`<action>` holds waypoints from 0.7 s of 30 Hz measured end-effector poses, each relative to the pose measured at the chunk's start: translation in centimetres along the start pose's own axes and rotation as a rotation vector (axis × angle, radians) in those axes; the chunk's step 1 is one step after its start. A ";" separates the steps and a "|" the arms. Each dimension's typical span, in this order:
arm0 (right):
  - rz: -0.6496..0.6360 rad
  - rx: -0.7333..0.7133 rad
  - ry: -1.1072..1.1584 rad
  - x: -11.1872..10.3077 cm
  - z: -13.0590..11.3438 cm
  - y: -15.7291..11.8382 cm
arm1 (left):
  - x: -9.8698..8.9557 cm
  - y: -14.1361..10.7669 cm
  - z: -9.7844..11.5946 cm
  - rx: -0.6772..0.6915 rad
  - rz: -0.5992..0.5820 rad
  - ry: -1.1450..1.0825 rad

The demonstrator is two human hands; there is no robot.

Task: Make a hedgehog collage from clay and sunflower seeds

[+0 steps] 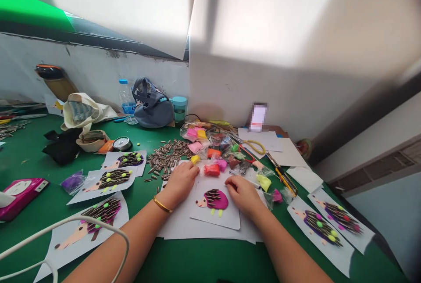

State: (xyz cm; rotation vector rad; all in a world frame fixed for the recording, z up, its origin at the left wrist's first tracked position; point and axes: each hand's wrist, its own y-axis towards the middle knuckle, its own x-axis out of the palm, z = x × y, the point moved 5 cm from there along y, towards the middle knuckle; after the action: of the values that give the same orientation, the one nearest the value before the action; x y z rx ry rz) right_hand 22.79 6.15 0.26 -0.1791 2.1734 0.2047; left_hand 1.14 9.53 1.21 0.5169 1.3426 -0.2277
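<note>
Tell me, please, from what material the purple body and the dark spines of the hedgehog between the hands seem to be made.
The purple body looks like modelling clay, matte and evenly coloured, with a smooth rounded outline. The dark spines seem to be sunflower seeds, slim, dull and pale-streaked, resembling the loose seeds behind.

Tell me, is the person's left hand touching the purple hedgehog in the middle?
Apart. The head view shows it: bare white paper lies between the left hand and the purple hedgehog.
</note>
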 end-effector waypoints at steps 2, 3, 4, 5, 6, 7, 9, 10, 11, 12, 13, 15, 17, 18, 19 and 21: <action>0.009 -0.077 0.063 -0.1 -0.5 -0.5 | -0.1 0.0 0.2 0.000 -0.033 0.017; -0.001 -0.123 0.086 -0.1 -0.8 -0.7 | -0.2 0.0 0.3 -0.002 -0.048 0.025; -0.016 -0.169 0.103 0.0 -1.2 -0.9 | -0.4 0.0 0.5 -0.008 -0.058 0.032; -0.028 -0.208 0.114 0.0 -1.6 -1.0 | -0.6 -0.1 0.6 -0.019 -0.058 0.037; -0.037 -0.236 0.120 0.0 -1.9 -1.1 | -0.8 -0.2 0.7 -0.033 -0.050 0.037; -0.043 -0.252 0.122 0.1 -2.1 -1.1 | -1.0 -0.4 0.7 -0.050 -0.039 0.031; -0.039 -0.255 0.124 0.2 -2.2 -1.1 | -1.1 -0.6 0.4 -0.089 -0.017 0.000; -0.031 -0.245 0.122 0.2 -2.1 -1.0 | -1.1 -0.7 0.1 -0.106 -0.004 -0.027; -0.018 -0.229 0.114 0.2 -2.0 -0.9 | -1.1 -0.7 -0.4 -0.123 0.017 -0.065; -0.003 -0.206 0.096 0.1 -1.7 -0.9 | -1.1 -0.7 -1.1 -0.144 0.050 -0.112; 0.012 -0.180 0.068 0.0 -1.5 -0.8 | -1.2 -0.7 -2.0 -0.167 0.101 -0.173; 0.031 -0.121 -0.004 -0.1 -0.9 -0.6 | -1.4 -0.6 -4.0 -0.247 0.243 -0.347; 0.022 -0.074 -0.063 -0.2 -0.4 -0.5 | -1.4 -0.9 -6.3 -0.398 0.404 -0.573; 0.008 -0.061 -0.080 -0.2 -0.3 -0.5 | -1.3 -1.0 -7.1 -0.462 0.448 -0.682; -0.006 -0.054 -0.093 -0.2 -0.2 -0.5 | -1.1 -1.1 -7.8 -0.512 0.477 -0.763; -0.028 -0.050 -0.106 -0.2 -0.3 -0.4 | -1.1 -1.2 -8.5 -0.541 0.483 -0.793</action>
State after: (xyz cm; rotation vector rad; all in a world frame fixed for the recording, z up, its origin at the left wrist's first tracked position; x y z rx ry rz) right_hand 22.80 5.69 0.57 -0.2226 2.0600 0.2477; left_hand -6.98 12.42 0.86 0.2276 0.4412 0.3066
